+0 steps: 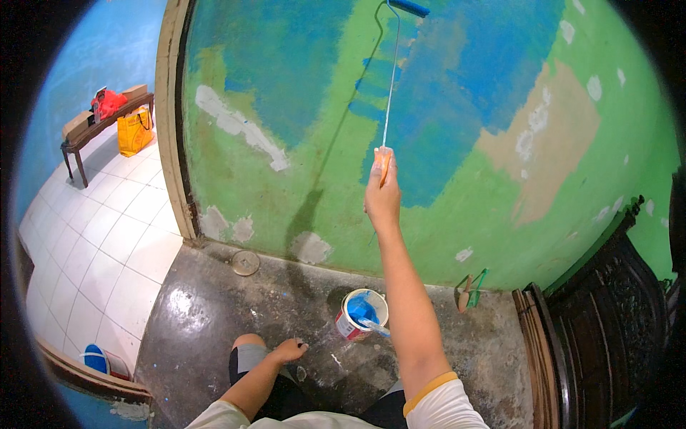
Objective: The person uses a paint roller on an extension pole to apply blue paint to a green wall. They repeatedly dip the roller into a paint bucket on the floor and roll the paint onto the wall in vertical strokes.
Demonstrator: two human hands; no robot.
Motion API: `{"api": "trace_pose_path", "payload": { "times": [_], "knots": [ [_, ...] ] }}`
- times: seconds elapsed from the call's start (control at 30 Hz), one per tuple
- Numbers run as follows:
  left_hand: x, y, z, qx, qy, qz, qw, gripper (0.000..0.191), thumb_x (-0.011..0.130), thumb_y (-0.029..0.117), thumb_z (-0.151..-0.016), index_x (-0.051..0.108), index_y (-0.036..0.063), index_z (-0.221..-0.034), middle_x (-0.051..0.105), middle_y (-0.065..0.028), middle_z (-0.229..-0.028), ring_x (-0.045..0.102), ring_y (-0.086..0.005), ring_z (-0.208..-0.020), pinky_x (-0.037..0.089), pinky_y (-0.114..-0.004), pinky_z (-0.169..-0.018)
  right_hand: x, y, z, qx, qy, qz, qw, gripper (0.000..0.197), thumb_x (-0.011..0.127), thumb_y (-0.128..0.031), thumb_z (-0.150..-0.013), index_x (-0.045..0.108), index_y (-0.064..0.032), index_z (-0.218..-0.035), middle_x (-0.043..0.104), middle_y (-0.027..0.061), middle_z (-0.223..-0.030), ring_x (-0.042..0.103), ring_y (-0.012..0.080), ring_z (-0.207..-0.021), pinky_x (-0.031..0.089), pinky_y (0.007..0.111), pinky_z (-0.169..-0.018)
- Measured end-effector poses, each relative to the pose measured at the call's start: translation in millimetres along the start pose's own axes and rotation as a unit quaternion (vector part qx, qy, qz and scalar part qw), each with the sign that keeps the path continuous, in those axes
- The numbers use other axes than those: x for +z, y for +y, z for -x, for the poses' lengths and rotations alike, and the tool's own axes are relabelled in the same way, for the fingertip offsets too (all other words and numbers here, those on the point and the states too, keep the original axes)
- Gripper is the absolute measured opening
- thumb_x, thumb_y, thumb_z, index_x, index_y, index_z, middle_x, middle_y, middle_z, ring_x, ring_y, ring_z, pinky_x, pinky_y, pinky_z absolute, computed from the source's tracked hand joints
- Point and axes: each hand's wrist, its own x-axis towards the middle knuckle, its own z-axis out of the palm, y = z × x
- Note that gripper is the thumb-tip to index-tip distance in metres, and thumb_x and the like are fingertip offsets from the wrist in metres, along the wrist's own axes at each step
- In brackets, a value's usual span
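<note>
My right hand is closed around the orange handle of a paint roller, its arm stretched up the wall. The roller's blue sleeve lies at the top edge of the view, against the green wall, which bears broad blue patches and several short blue strokes. Over my left knee is my left hand, its fingers curled; whether something small is in them I cannot tell. Between my arms, an open paint bucket stands on the floor with blue paint and a paint-smeared brush or stick leaning on its rim.
A round lid lies near the wall. Small green and brown tools lean at its foot. Dark carved wooden furniture stands at right. Left, past a door frame, are a bench, a yellow bag and another bucket.
</note>
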Motion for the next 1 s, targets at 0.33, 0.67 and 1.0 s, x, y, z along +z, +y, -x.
{"api": "trace_pose_path", "payload": {
  "times": [0.33,0.67,1.0],
  "knots": [
    [-3.3,4.6,-1.1,-0.044,-0.027,-0.011,0.999,0.054,0.049,0.044,-0.091,0.058,-0.0007,-0.120,0.057,-0.0256,-0.123,0.052,-0.0409,-0.116,0.040,-0.043,-0.098,3.3,20.7,54.4,0.028,-0.018,0.033,0.999,0.055,0.037,-0.041,-0.099,0.032,-0.0105,-0.145,0.065,0.0197,-0.102,0.065,0.0278,-0.079,0.050,0.040,-0.075],
    [-1.3,-23.0,-8.7,-0.014,-0.038,-0.031,0.999,0.068,0.043,0.058,-0.089,0.056,0.0006,-0.122,0.058,-0.0260,-0.120,0.054,-0.0414,-0.115,0.041,-0.045,-0.099,-16.4,-31.6,-41.6,-0.097,0.063,0.011,0.993,0.052,0.038,-0.037,-0.100,0.034,-0.0111,-0.144,0.064,0.0109,-0.085,0.057,0.0170,-0.056,0.047,0.031,-0.054],
    [-0.5,-18.4,-9.6,-0.044,-0.017,-0.026,0.999,0.055,0.052,0.043,-0.090,0.057,-0.0020,-0.122,0.064,-0.0221,-0.110,0.063,-0.0344,-0.100,0.047,-0.039,-0.089,0.5,28.2,60.2,0.024,-0.010,0.047,0.999,0.048,0.037,-0.035,-0.100,0.032,-0.0126,-0.142,0.063,0.0190,-0.112,0.064,0.0418,-0.084,0.050,0.047,-0.072]
  ]
}}
